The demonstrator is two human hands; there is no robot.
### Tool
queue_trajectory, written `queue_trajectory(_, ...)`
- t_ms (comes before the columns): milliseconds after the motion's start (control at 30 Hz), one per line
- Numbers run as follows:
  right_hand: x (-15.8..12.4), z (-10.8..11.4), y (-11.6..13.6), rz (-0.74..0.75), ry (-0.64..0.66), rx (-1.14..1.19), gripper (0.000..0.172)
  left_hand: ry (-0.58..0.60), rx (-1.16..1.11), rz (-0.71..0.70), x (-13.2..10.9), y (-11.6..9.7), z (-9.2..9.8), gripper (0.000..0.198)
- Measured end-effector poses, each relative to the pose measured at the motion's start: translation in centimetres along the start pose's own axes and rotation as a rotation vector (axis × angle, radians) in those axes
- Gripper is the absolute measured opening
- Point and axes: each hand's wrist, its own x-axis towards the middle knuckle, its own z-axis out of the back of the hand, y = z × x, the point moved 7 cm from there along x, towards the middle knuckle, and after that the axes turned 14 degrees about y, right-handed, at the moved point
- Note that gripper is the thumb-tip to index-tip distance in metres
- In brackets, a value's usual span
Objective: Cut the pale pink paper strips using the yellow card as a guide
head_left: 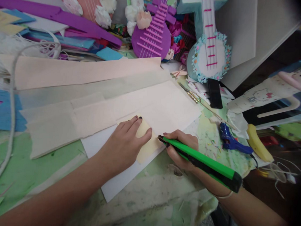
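Note:
My left hand (126, 143) lies with fingers stretched out, pressing on a small pale yellow piece of card (146, 148). The card rests on a white sheet (108, 180) at the near edge of the table. In my right hand (181, 145), closed near the front end, is a long green and black utility knife (208, 159). Its dark tip meets the right side of the yellow card; I cannot make out the blade. Pale pink and cream sheets (131, 99) spread out behind both hands.
Behind stand a purple paper instrument (151, 40) and a light blue one (206, 59). To the right are scissors (192, 94), a phone (214, 93), a blue glue gun (234, 139), a banana (259, 143) and a tumbler (262, 93). A white cable (12, 98) crosses the left.

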Motion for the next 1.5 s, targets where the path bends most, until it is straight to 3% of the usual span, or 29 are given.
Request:
queue_trajectory(500, -0.8, -0.5, -0.6, -0.005, 0.028, 0.038, 0.017, 0.050, 0.012, 0.007, -0.1, -0.2, -0.2, 0.057)
queue_trajectory(967, -1.1, 0.0, -0.4, -0.010, 0.005, 0.025, 0.020, 0.105, 0.017, 0.018, 0.1, -0.4, -0.5, 0.057)
queue_trajectory(1300, -2.0, -0.6, -1.3, -0.041, 0.050, 0.037, 0.013, 0.061, -0.001, -0.012, 0.0, -0.4, -0.3, 0.060)
queue_trajectory(1500, -1.4, 0.2, 0.0, 0.029, 0.000, 0.014, 0.019, 0.065, -0.006, 0.000, 0.0, -0.4, -0.4, 0.061)
